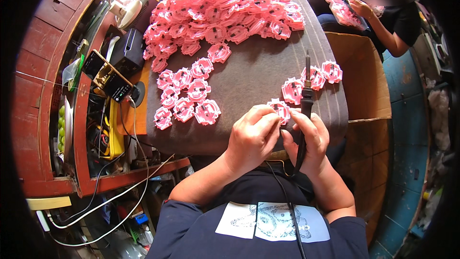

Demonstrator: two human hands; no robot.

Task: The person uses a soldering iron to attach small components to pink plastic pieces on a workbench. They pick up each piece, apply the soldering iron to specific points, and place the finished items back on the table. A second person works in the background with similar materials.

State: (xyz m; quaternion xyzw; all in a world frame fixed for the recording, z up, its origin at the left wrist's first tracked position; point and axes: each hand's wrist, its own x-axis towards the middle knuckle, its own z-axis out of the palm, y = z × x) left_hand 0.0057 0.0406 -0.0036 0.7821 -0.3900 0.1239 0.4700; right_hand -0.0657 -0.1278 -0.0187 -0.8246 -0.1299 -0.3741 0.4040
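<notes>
Against the fingers of my right hand [311, 136] rests a soldering iron [307, 97], its thin metal tip pointing away from me and its black cord trailing down. My left hand [253, 136] is closed in a pinch; whatever lies between its fingertips is too small to make out. A pink plastic part [280, 110] with a dark strip sits right at the fingertips of both hands. Just beyond the iron are a few more such parts, one pink part [292, 91] closest. Several loose pink parts [183, 109] lie on the left of the grey mat [249, 72].
A large heap of pink parts [220, 7] covers the far side. On the left stand a phone [108, 76] and a black box [127, 48], with white cables hanging below. An open cardboard box [357, 76] is at the right; another person [393, 24] works behind it.
</notes>
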